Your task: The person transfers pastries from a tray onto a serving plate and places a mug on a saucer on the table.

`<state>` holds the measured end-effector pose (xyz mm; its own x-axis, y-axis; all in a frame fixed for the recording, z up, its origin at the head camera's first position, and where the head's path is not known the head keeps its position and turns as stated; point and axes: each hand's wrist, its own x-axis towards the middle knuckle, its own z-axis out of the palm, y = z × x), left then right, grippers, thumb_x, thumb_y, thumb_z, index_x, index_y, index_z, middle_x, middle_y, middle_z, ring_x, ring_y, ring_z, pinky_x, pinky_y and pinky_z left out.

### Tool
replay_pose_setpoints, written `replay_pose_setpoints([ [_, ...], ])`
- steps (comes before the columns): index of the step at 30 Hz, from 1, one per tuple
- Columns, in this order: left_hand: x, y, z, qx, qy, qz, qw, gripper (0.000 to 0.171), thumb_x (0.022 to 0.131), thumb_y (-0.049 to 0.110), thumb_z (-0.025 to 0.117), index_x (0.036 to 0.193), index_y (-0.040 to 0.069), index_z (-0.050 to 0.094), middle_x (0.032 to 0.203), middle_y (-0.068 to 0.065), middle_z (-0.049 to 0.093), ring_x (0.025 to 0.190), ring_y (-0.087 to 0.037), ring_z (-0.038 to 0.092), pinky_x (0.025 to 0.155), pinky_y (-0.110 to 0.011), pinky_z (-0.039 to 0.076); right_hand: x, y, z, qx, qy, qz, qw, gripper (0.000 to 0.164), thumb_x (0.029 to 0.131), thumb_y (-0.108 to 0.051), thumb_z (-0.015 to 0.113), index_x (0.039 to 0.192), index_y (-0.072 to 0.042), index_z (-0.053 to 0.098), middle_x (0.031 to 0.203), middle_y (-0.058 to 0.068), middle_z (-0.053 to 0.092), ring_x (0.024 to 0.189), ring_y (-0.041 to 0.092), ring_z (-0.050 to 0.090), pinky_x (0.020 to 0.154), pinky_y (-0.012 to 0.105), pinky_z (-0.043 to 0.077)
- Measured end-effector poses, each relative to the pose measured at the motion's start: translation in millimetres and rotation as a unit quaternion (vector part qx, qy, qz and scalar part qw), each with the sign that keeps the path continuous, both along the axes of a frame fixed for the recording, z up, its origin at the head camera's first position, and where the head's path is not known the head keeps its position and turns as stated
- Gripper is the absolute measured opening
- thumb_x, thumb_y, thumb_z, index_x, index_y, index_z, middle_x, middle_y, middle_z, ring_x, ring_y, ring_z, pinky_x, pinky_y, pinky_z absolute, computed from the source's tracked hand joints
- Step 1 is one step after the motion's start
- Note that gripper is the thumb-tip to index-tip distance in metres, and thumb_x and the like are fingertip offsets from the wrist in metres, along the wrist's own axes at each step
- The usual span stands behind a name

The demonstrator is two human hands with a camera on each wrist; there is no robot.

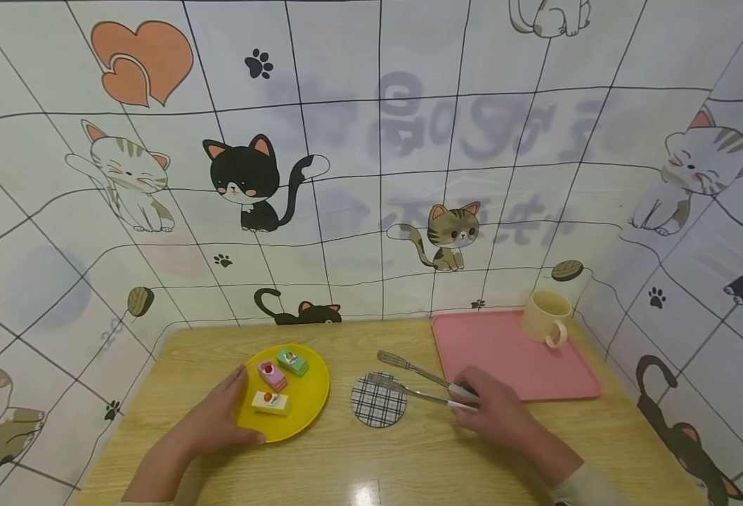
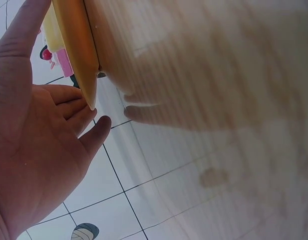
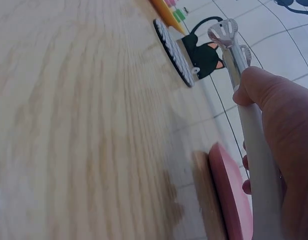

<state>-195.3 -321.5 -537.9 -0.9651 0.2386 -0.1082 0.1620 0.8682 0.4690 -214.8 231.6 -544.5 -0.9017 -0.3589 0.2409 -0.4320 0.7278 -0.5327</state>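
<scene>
My left hand rests at the left rim of a yellow plate; thumb and fingers spread along the edge. Three small toy cake slices sit on the plate: a pink one, a green one and a pale yellow one. My right hand grips metal tongs by their white handles. Their two arms stand apart and point left, with the slotted ends by the round checked coaster. In the right wrist view, the thumb lies along the tongs' white handle.
At the back right lies a pink tray, with a cream mug standing on its far right corner. The wooden table meets cat-patterned sheeting at the back and sides.
</scene>
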Motion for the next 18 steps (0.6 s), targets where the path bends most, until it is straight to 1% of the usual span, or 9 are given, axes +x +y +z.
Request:
replay_pose_setpoints([
  [3, 0.3, 0.1, 0.3, -0.001, -0.002, 0.003, 1.0, 0.144, 0.071, 0.062, 0.1, 0.166, -0.016, 0.027, 0.176, -0.036, 0.022, 0.159, -0.058, 0.028, 0.126, -0.07, 0.032, 3.0, 10.1, -1.1, 0.001, -0.001, -0.018, 1.0, 0.035, 0.086, -0.021, 0.093, 0.109, -0.026, 0.068, 0.096, -0.014, 0.068, 0.087, 0.005, 0.062, 0.076, 0.033, 0.056],
  [9, 0.1, -0.7, -0.6, -0.007, -0.002, 0.006, 1.0, 0.144, 0.07, 0.062, 0.1, 0.167, -0.016, 0.027, 0.177, -0.035, 0.022, 0.159, -0.058, 0.028, 0.126, -0.07, 0.033, 7.4, 31.7, -3.9, -0.001, 0.006, -0.037, 0.999, 0.038, 0.085, -0.017, 0.095, 0.111, -0.024, 0.068, 0.097, -0.017, 0.07, 0.09, 0.006, 0.067, 0.079, 0.033, 0.058],
  [12, 0.1, -0.4, -0.5, -0.005, -0.004, 0.006, 1.0, 0.144, 0.071, 0.062, 0.1, 0.167, -0.015, 0.026, 0.177, -0.035, 0.021, 0.159, -0.058, 0.028, 0.126, -0.071, 0.033, 8.6, 43.5, -3.9, 0.003, 0.001, -0.048, 0.999, 0.038, 0.085, -0.017, 0.095, 0.112, -0.023, 0.068, 0.1, -0.016, 0.071, 0.091, 0.007, 0.066, 0.081, 0.034, 0.058],
  [15, 0.3, -0.1, -0.3, -0.002, -0.005, 0.006, 1.0, 0.144, 0.071, 0.062, 0.1, 0.167, -0.015, 0.026, 0.177, -0.034, 0.021, 0.159, -0.058, 0.028, 0.126, -0.071, 0.033, 9.6, 54.7, -3.8, 0.005, -0.006, -0.056, 0.998, 0.038, 0.086, -0.018, 0.094, 0.113, -0.022, 0.067, 0.1, -0.014, 0.07, 0.09, 0.008, 0.064, 0.079, 0.034, 0.057],
  [18, 0.4, -0.1, -0.1, -0.001, -0.002, 0.003, 1.0, 0.143, 0.071, 0.062, 0.1, 0.167, -0.016, 0.027, 0.177, -0.035, 0.021, 0.159, -0.058, 0.028, 0.126, -0.071, 0.032, 10.9, 64.8, -5.0, 0.006, -0.001, -0.062, 0.998, 0.039, 0.085, -0.017, 0.094, 0.112, -0.021, 0.067, 0.1, -0.013, 0.07, 0.089, 0.009, 0.063, 0.077, 0.032, 0.055],
])
